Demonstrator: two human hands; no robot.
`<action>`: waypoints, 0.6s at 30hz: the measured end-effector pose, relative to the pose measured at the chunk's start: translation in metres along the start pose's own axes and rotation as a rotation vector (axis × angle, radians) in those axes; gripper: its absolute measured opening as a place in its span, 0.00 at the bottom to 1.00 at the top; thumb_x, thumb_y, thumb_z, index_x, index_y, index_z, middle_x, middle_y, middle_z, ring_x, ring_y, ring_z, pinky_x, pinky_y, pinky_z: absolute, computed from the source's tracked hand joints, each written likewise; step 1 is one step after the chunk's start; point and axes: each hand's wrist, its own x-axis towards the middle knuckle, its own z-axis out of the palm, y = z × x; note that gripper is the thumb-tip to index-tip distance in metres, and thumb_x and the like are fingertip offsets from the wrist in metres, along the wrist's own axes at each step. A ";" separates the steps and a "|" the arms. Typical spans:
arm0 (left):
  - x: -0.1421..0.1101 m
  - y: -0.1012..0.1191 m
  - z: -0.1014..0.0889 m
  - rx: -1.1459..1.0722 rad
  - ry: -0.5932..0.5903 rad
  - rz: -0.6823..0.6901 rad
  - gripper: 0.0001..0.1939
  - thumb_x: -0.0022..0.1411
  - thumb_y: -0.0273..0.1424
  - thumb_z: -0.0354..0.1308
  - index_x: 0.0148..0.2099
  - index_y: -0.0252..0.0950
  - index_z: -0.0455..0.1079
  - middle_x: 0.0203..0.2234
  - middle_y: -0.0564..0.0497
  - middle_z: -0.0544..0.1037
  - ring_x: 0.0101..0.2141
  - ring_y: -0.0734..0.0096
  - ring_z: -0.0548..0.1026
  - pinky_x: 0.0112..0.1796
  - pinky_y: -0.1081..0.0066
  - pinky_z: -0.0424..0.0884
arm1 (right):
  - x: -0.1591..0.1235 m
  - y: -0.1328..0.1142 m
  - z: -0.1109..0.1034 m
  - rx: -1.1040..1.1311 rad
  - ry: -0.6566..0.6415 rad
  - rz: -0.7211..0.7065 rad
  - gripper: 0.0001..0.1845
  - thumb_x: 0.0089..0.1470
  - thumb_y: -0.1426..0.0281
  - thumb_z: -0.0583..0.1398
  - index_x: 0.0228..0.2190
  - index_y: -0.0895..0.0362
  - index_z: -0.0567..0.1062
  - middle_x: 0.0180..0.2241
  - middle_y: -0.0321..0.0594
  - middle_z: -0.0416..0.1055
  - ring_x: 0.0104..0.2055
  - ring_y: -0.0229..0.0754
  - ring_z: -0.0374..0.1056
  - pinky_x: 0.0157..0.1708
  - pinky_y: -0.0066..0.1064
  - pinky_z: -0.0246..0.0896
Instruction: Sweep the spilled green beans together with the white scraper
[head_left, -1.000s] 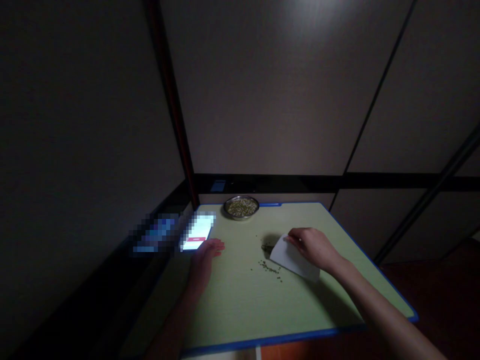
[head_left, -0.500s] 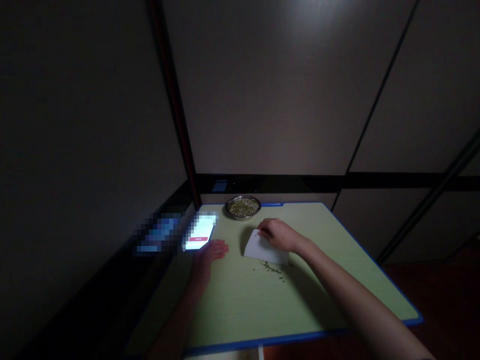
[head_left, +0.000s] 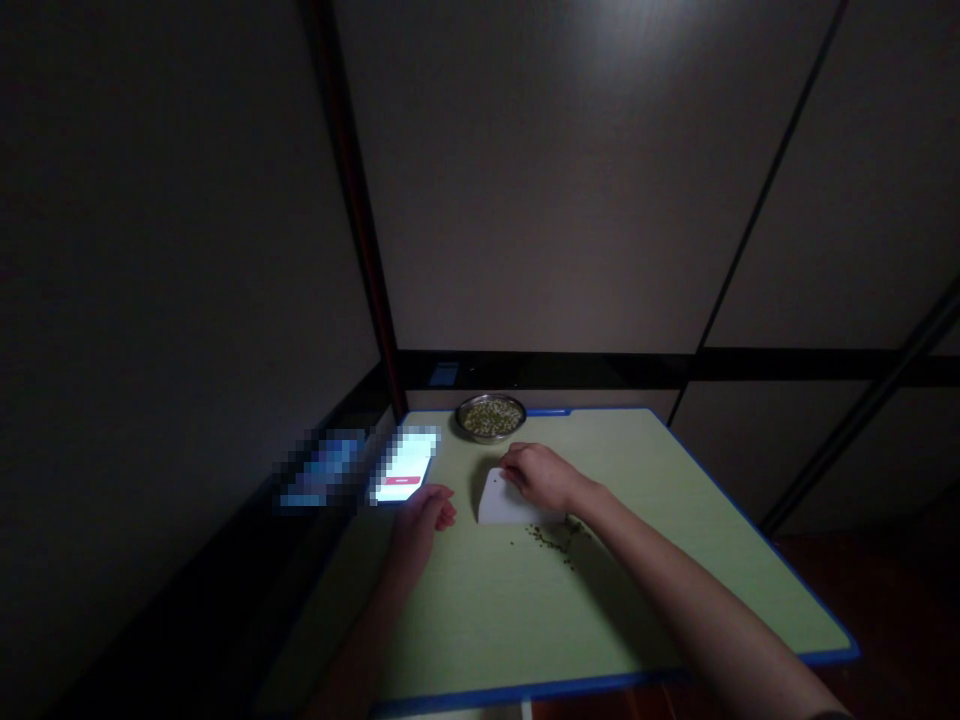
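Pinched at its top edge by my right hand [head_left: 546,476] is a white dough scraper [head_left: 510,503], tilted with its long straight edge down at the table. Small green beans, likely mung beans [head_left: 551,541], lie scattered just in front of the scraper's lower edge and partly beside my right wrist. My left hand [head_left: 424,510] rests at the left of the table, fingers loosely curled and holding nothing, close to a lit screen [head_left: 405,470]. Toward the back, a round metal bowl [head_left: 490,438] contains many green beans mixed with pale pieces.
The light green table [head_left: 480,620] has a blue rim [head_left: 787,560]. A dark wall stands close on the left, reflecting the screen. Behind the table rises a panelled wall [head_left: 540,200] with a black strip.
My right hand has shifted the scraper slightly left, uncovering more beans on its right side. My left hand has rolled and its fingers, flatter before, are more curled.
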 end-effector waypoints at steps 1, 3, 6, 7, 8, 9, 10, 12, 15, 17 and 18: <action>-0.001 0.000 0.000 0.004 -0.002 0.009 0.13 0.48 0.40 0.56 0.30 0.34 0.69 0.16 0.54 0.73 0.18 0.73 0.69 0.21 0.73 0.62 | 0.000 0.000 0.001 -0.005 -0.004 0.000 0.11 0.58 0.74 0.54 0.35 0.61 0.76 0.35 0.45 0.73 0.37 0.39 0.67 0.40 0.27 0.55; -0.003 0.002 0.000 0.014 -0.006 0.027 0.12 0.49 0.39 0.56 0.30 0.34 0.69 0.16 0.54 0.72 0.18 0.74 0.69 0.21 0.73 0.62 | 0.001 -0.001 0.004 -0.013 -0.007 0.002 0.11 0.58 0.74 0.54 0.35 0.61 0.76 0.36 0.45 0.73 0.37 0.39 0.67 0.40 0.27 0.55; -0.005 0.004 0.001 0.028 -0.014 0.042 0.11 0.50 0.38 0.56 0.29 0.35 0.69 0.16 0.55 0.71 0.18 0.75 0.67 0.21 0.74 0.62 | 0.000 -0.002 0.005 -0.020 -0.020 0.011 0.12 0.58 0.73 0.54 0.34 0.61 0.77 0.35 0.45 0.73 0.37 0.39 0.67 0.40 0.27 0.55; -0.005 0.005 0.001 0.030 -0.015 0.045 0.11 0.50 0.38 0.56 0.29 0.35 0.69 0.16 0.55 0.71 0.18 0.75 0.67 0.21 0.74 0.62 | 0.000 -0.003 0.005 -0.022 -0.025 0.015 0.12 0.58 0.73 0.54 0.34 0.61 0.77 0.35 0.45 0.73 0.37 0.39 0.67 0.39 0.27 0.55; -0.005 0.005 0.001 0.032 -0.017 0.046 0.10 0.49 0.37 0.56 0.30 0.35 0.69 0.16 0.55 0.71 0.18 0.75 0.67 0.21 0.74 0.61 | 0.000 -0.003 0.005 -0.024 -0.030 0.019 0.12 0.58 0.72 0.54 0.34 0.61 0.77 0.35 0.44 0.73 0.36 0.39 0.67 0.39 0.27 0.55; -0.005 0.005 0.002 0.034 -0.018 0.044 0.10 0.49 0.37 0.56 0.30 0.35 0.69 0.16 0.56 0.71 0.18 0.75 0.67 0.21 0.74 0.61 | 0.000 -0.004 0.005 -0.025 -0.035 0.021 0.11 0.58 0.72 0.54 0.34 0.61 0.77 0.35 0.44 0.73 0.36 0.39 0.67 0.39 0.27 0.55; -0.005 0.005 0.001 0.037 -0.020 0.041 0.10 0.49 0.37 0.56 0.30 0.35 0.69 0.16 0.55 0.71 0.18 0.75 0.67 0.21 0.74 0.61 | 0.000 -0.004 0.005 -0.026 -0.039 0.021 0.11 0.58 0.72 0.54 0.35 0.60 0.77 0.35 0.44 0.73 0.36 0.39 0.66 0.39 0.27 0.55; -0.004 0.004 0.001 0.039 -0.021 0.030 0.10 0.49 0.37 0.56 0.30 0.35 0.69 0.16 0.55 0.71 0.18 0.74 0.67 0.20 0.73 0.61 | -0.001 -0.006 0.005 -0.027 -0.045 0.012 0.11 0.58 0.72 0.54 0.34 0.60 0.77 0.34 0.44 0.72 0.37 0.38 0.66 0.39 0.27 0.55; -0.004 0.005 0.002 0.042 -0.022 0.021 0.10 0.48 0.38 0.56 0.29 0.35 0.69 0.16 0.56 0.71 0.18 0.74 0.67 0.21 0.73 0.62 | -0.004 -0.006 0.006 -0.024 -0.046 -0.015 0.11 0.59 0.72 0.54 0.33 0.60 0.76 0.33 0.43 0.72 0.36 0.38 0.66 0.38 0.27 0.55; -0.005 0.008 0.002 0.051 -0.017 0.027 0.10 0.48 0.38 0.56 0.29 0.36 0.69 0.16 0.56 0.71 0.18 0.73 0.67 0.21 0.73 0.62 | -0.006 -0.006 0.007 -0.019 -0.050 -0.033 0.10 0.58 0.72 0.54 0.32 0.60 0.76 0.33 0.43 0.71 0.35 0.38 0.65 0.37 0.26 0.55; -0.006 0.009 0.003 0.057 -0.016 0.030 0.10 0.48 0.38 0.56 0.29 0.36 0.69 0.16 0.56 0.71 0.18 0.73 0.67 0.22 0.73 0.62 | -0.007 -0.005 0.008 -0.012 -0.053 -0.046 0.10 0.58 0.72 0.55 0.31 0.60 0.75 0.33 0.42 0.71 0.34 0.38 0.65 0.37 0.26 0.55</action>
